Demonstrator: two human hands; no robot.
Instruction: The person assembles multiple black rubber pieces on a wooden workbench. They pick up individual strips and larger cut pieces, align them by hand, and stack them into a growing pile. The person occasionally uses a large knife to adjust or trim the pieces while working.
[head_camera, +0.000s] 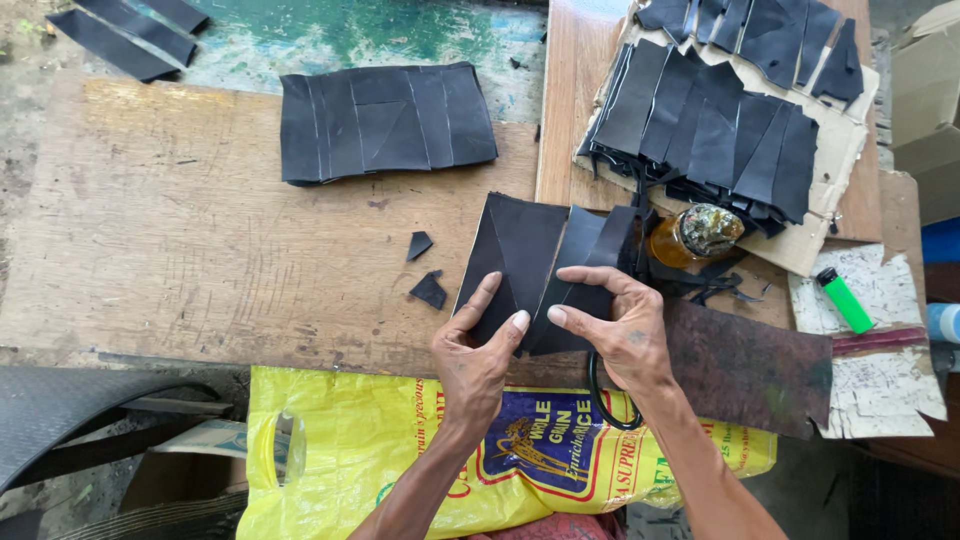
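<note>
Under both hands (550, 345), matte black sheets (530, 265)

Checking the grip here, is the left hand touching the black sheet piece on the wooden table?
Touching. The head view shows the left hand with thumb and fingertips pressed on the black sheet piece.
</note>
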